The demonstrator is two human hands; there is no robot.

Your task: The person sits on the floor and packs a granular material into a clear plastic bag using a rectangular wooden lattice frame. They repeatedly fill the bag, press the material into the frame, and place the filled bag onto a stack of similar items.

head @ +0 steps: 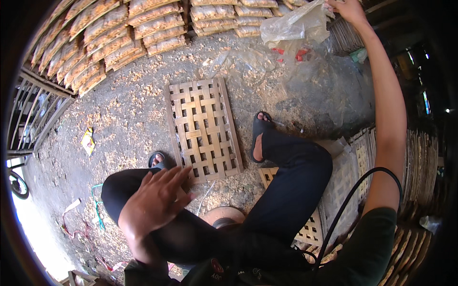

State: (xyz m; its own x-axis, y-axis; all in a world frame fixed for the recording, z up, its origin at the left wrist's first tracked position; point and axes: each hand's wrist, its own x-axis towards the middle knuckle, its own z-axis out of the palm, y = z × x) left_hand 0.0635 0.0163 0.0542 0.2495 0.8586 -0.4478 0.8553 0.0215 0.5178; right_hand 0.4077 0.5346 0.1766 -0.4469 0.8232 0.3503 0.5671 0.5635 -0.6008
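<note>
My right hand [349, 13] reaches far out to the upper right and grips a crumpled clear plastic sheet [293, 26], which hangs to the left of it. Over my left thigh hovers my left hand [155, 200], empty, the thumb apart from the fingers. A woven bamboo rack [204, 125] with wooden side rails lies flat on the floor between my feet, just beyond the left fingertips. More translucent plastic [247, 59] lies on the floor past the rack's far end.
Stacks of packed racks in plastic [157, 21] line the far side. Many bamboo racks [417, 164] stand on edge at my right. A yellow wrapper [88, 142], pink ribbon [73, 232] and green cord [97, 203] lie on the crumb-strewn floor [121, 107] at left. A black cable [343, 200] crosses my right arm.
</note>
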